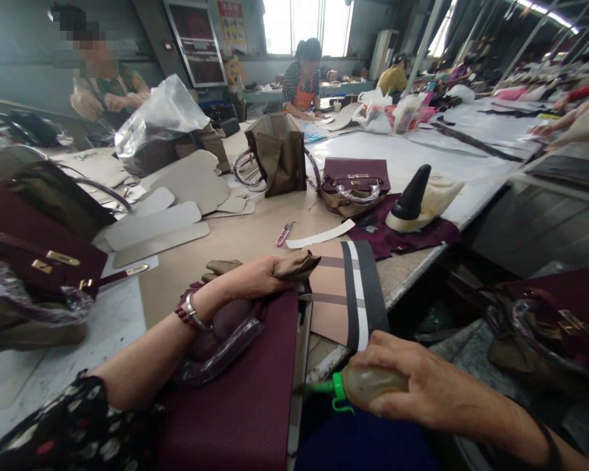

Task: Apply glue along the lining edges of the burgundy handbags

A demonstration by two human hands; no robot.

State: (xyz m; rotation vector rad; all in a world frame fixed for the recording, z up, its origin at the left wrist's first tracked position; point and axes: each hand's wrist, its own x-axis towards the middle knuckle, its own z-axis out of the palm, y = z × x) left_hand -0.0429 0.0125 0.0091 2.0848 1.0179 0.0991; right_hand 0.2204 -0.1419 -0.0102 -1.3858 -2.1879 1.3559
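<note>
My right hand (pixel 407 373) is wrapped round a squeeze bottle (pixel 373 384) with a green cap and nozzle, holding brownish liquid. Its nozzle points left at the edge of a maroon handbag (pixel 240 405) lying in front of me. My left hand (pixel 262 278) grips folded brown lining fabric (pixel 297 267) at the far end of that bag. A plastic-wrapped handle (pixel 220 356) lies on the bag below my left wrist. Just beyond the bag is a striped panel (pixel 331 294) in tan, dark grey and white.
Pink-handled thread snips (pixel 284 234) and a white strip (pixel 321 235) lie ahead. A black cone (pixel 412 196) stands on a pale container. More handbags (pixel 277 154) stand around, with grey-white panels (pixel 186 183) at left. Several people work farther off. The table edge (pixel 417 261) runs along the right.
</note>
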